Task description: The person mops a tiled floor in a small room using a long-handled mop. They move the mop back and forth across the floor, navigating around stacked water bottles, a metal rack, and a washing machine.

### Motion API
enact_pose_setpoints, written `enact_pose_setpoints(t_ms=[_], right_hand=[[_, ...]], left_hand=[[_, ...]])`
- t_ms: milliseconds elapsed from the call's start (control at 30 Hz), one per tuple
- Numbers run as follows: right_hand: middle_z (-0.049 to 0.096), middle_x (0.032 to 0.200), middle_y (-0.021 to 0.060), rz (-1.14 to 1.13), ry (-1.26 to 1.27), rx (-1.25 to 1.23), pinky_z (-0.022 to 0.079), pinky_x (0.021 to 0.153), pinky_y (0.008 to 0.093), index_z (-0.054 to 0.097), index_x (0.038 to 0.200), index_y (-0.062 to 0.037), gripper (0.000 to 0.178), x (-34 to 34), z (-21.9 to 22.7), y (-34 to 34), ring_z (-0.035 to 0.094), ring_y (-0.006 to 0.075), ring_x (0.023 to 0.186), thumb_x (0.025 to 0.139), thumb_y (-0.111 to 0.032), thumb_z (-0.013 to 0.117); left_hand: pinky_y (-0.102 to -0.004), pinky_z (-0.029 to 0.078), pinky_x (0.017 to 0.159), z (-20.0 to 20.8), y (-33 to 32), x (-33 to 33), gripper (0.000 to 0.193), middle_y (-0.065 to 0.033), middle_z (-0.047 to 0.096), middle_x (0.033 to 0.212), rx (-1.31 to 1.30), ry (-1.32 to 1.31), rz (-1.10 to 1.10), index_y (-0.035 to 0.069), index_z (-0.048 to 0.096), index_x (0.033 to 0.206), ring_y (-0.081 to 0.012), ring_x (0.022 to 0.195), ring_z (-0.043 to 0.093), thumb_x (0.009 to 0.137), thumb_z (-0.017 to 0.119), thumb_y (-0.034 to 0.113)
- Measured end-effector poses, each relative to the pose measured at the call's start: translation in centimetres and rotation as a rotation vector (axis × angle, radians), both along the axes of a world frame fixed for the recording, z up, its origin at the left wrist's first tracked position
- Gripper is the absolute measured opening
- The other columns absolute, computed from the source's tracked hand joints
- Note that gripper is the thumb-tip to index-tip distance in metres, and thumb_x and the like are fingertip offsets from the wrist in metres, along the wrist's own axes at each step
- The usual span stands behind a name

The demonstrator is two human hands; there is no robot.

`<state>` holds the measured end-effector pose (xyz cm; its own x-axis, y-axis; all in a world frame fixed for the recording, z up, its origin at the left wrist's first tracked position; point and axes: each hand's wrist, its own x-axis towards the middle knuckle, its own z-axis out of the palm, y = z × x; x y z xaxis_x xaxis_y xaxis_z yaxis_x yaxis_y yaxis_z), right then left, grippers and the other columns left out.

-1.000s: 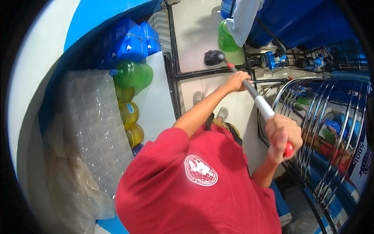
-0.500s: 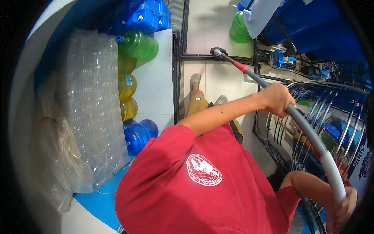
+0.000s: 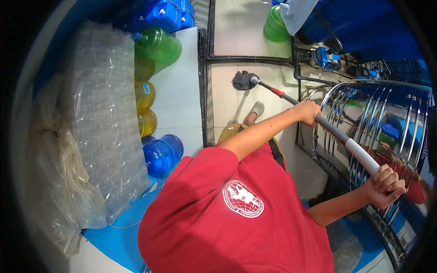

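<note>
Both my hands grip a mop slanting from the lower right toward the upper middle. My left hand is wrapped round the grey shaft about halfway up. Lower down, my right hand closes round the end of the white grip. A red collar joins the shaft to a thinner dark section. At its far end the dark grey mop head lies on the pale tile floor, just ahead of my foot in a grey shoe.
A black pipe crosses the floor beyond the mop head. To the right stands a shiny ribbed steel tank, close to my right hand, with a blue pump beyond. On the left are green, yellow and blue water bottles beside plastic-wrapped clear stock.
The mop head has come back toward me and left, off the black pipe onto the near tiles. My right hand has risen up and left with the grip; my left hand has shifted slightly left.
</note>
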<state>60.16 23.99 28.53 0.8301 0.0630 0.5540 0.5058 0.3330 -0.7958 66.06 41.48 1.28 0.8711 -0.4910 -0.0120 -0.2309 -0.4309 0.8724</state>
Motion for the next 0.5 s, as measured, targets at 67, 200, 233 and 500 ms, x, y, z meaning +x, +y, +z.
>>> enact_pose_setpoints(t_ms=[67, 200, 233, 500], right_hand=[[0.033, 0.047, -0.0015, -0.060, -0.003, -0.018, 0.032, 0.046, 0.0288, 0.037, 0.067, -0.0130, 0.039, -1.9, -0.4, 0.9, 0.030, 0.0098, 0.040, 0.102, -0.031, 0.033], [0.033, 0.047, -0.0016, -0.096, 0.008, -0.017, 0.031, 0.045, 0.0269, 0.038, 0.067, -0.0122, 0.040, -4.9, -1.9, 3.6, 0.030, 0.0097, 0.039, 0.101, -0.032, 0.034], [0.033, 0.047, -0.0015, -0.116, 0.016, -0.009, 0.031, 0.044, 0.0267, 0.038, 0.067, -0.0121, 0.040, -5.6, -2.5, 4.3, 0.030, 0.0097, 0.039, 0.101, -0.032, 0.034], [0.033, 0.046, -0.0006, -0.120, 0.108, 0.057, 0.037, 0.045, 0.0289, 0.037, 0.068, -0.0092, 0.030, -9.7, -8.1, 8.9, 0.031, 0.0108, 0.039, 0.093, -0.025, 0.037]], left_hand=[[-0.0454, 0.051, 0.066, 0.1, 1.0, -1.4, 0.016, -0.0157, 0.063, 0.067, 0.019, -0.002, 0.003, 0.010, 0.066, 0.068, -0.0361, 0.070, 0.063, 0.058, 0.064, 0.023], [-0.0458, 0.050, 0.067, -0.9, 4.2, -3.7, 0.017, -0.0136, 0.064, 0.072, 0.103, -0.035, 0.002, 0.011, 0.064, 0.070, -0.0344, 0.074, 0.064, 0.059, 0.066, 0.025], [-0.0458, 0.050, 0.067, -1.3, 5.2, -4.2, 0.017, -0.0129, 0.064, 0.072, 0.140, -0.052, 0.016, 0.012, 0.064, 0.071, -0.0341, 0.075, 0.064, 0.059, 0.066, 0.024], [-0.0481, 0.045, 0.060, -5.0, 11.6, -8.1, 0.019, -0.0159, 0.058, 0.063, 0.127, -0.167, 0.223, 0.007, 0.053, 0.066, -0.0387, 0.068, 0.059, 0.073, 0.063, 0.021]])
